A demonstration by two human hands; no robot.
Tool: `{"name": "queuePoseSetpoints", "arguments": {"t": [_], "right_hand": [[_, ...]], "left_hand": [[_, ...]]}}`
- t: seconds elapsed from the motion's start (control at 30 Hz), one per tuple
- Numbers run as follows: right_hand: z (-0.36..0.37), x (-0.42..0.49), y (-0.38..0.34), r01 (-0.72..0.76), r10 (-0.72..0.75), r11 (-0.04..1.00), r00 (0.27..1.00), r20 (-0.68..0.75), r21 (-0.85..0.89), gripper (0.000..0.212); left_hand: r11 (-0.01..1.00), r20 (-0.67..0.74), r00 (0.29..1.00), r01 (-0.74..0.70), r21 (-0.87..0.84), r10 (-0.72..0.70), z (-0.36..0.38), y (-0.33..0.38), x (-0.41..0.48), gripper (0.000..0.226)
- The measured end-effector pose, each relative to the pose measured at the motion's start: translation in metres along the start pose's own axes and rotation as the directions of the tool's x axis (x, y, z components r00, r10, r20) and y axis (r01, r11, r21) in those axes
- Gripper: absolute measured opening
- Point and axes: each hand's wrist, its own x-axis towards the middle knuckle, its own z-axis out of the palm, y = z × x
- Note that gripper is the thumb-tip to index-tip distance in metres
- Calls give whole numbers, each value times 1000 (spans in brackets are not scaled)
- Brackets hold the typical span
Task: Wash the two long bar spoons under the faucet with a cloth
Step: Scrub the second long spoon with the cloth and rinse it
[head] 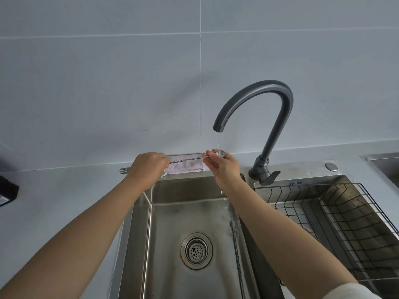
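- Second bar spoon point(237, 253) lies in the sink point(172, 212) below the faucet point(254, 98)
- Your left hand point(149, 165) and right hand point(222, 165) pinch the held spoon point(187, 159) crosswise, bowl under the trickle (cloth point(185, 167) just behind it)

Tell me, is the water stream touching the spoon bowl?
Touching. The head view shows the thin stream from the faucet landing in the spoon bowl beside the right hand.

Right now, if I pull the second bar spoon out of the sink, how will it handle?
The second bar spoon probably stays stiff: thin metal. It lies wet in the sink, so likely slippery, though its twisted stem should help grip. Being long and slender, it may roll or pivot when pinched at one end.
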Motion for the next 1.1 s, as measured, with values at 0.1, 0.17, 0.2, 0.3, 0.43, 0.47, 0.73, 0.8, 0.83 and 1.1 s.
{"name": "queuePoseSetpoints", "arguments": {"t": [0.1,0.17,0.2,0.3,0.43,0.47,0.73,0.8,0.83,1.1], "right_hand": [[4,1,2,-12,12,1000,999,-47,-9,14],[9,1,4,-35,33,999,998,-60,-20,25],[12,1,5,-51,50,999,997,-63,-13,31],[13,2,4,-50,51,999,998,-41,9,32],[8,1,1,3,-3,1000,1000,-28,5,17],[7,1,1,17,-17,1000,999,-43,10,19],[13,0,4,27,-35,997,993,-113,-76,28],[11,-1,2,44,-50,997,993,-103,-58,21],[9,-1,0,50,-54,998,994,-99,-44,19],[14,-2,4,-21,17,999,995,-98,-36,31]], "left_hand": [[1000,-24,1000,-1,-12,0,-3,4,2,44],[1000,-34,999,-6,-1,6,-5,8,6,45],[1000,-40,999,-10,2,10,-6,10,8,45],[1000,-71,997,-20,5,20,-9,14,12,46],[999,-110,993,-33,-6,32,-11,19,19,57],[999,-132,990,-42,-7,41,-10,21,20,66],[998,-82,995,-54,11,55,-15,34,28,48],[998,-120,991,-56,21,58,-16,32,28,55],[998,-143,988,-61,23,63,-14,29,27,60],[999,-76,996,-33,24,34,-13,31,24,46]]}}
